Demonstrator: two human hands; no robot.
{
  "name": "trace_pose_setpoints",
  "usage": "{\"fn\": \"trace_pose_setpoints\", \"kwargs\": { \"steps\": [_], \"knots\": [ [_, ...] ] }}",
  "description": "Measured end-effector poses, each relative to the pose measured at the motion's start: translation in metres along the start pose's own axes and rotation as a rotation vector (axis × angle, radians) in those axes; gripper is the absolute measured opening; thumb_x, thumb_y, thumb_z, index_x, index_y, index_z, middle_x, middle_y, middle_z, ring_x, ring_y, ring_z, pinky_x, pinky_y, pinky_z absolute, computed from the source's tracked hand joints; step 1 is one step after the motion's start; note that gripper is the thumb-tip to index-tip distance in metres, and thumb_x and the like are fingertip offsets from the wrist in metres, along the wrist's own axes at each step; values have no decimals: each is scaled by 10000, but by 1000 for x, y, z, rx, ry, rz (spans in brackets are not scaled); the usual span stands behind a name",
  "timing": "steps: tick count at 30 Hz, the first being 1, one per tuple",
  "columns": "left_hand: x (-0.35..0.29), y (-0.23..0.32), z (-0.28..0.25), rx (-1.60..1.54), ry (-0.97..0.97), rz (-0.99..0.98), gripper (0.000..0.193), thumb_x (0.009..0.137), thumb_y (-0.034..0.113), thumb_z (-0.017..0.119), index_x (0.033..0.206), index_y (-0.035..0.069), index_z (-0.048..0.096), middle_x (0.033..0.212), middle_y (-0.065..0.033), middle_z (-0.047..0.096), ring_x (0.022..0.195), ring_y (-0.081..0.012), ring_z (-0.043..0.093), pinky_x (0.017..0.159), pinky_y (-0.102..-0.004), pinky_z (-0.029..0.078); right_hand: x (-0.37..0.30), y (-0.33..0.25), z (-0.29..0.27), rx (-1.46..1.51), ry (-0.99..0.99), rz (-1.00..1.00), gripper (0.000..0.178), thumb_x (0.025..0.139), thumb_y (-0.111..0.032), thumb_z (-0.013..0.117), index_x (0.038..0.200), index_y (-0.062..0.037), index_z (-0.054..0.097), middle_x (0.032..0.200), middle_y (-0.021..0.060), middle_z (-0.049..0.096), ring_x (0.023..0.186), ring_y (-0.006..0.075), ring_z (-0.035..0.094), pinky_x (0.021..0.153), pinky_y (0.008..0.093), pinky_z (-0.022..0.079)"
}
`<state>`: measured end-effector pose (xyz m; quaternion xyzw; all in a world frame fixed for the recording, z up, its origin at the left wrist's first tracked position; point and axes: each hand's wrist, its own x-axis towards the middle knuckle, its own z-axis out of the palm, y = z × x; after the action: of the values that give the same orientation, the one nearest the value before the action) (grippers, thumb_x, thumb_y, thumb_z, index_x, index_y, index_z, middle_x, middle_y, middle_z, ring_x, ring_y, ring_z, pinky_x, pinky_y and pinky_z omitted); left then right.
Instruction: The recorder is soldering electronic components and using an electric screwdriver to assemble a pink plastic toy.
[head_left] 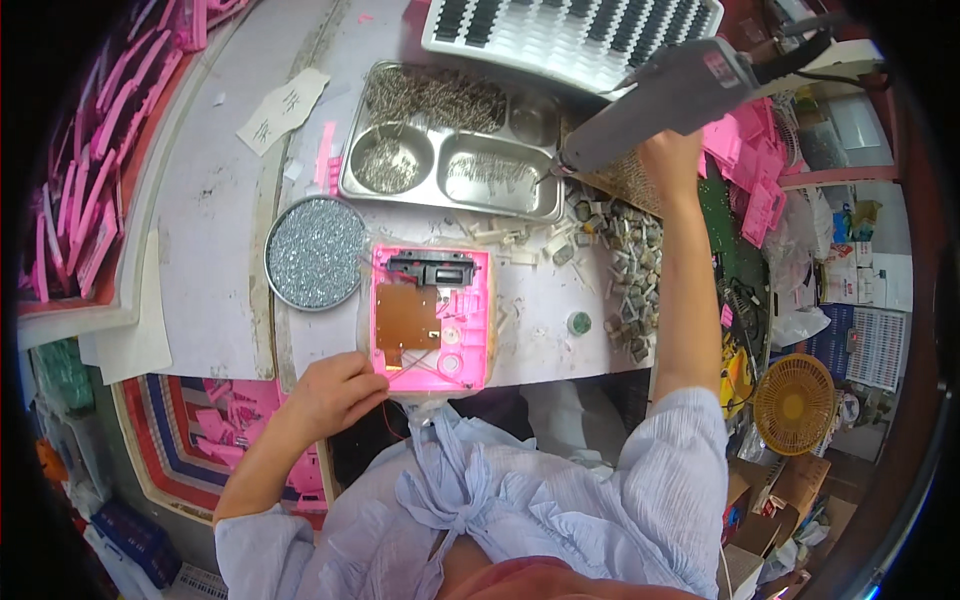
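Note:
My left hand [340, 392] is at the near-left corner of a pink plastic housing [478, 368], fingers curled against its edge. Inside the housing lie a brown circuit board [408, 318], a black rectangular part [432, 270] and thin wires. My right hand [668, 160] is stretched far forward on the right, its fingers hidden behind a grey electric screwdriver [655, 105]; whether they grip anything does not show. The screwdriver slants across the view, its tip over a steel compartment tray [350, 185] of small screws and metal parts.
Left of the housing stands a round tin of small silvery pieces [315, 252]. Small motors [635, 265] are heaped right of it, near a green round piece [579, 323]. A white rack [560, 35] is at the back. Pink parts fill bins [90, 180] at left and pile [750, 165] at right.

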<state>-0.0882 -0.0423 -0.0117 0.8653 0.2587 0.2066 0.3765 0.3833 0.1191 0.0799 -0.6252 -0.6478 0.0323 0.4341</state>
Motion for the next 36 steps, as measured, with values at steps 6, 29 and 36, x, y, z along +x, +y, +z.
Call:
{"fn": "trace_pose_setpoints", "kwargs": {
  "steps": [6,29,36],
  "knots": [
    [-3,2,-1,5,12,-31,187,790,101,814,917,93,677,828,-61,601,736,-276,637,628,-391,516,112,-20,67,-492,72,-686,181,853,-119,775,993,-33,698,892,80,694,930,232,652,838,364,510],
    [-4,0,4,-3,-2,-83,202,785,63,803,942,84,678,839,-72,582,742,-281,615,633,-389,487,-233,-131,42,364,-584,-101,155,782,-86,814,906,-76,721,905,68,712,888,257,601,815,368,483],
    [-6,2,5,9,8,-97,183,813,90,794,952,89,674,868,-74,595,754,-283,630,647,-394,508,-233,-137,53,191,-533,-331,212,710,-116,816,874,-102,684,952,22,669,917,266,590,798,396,487]
  ]
}}
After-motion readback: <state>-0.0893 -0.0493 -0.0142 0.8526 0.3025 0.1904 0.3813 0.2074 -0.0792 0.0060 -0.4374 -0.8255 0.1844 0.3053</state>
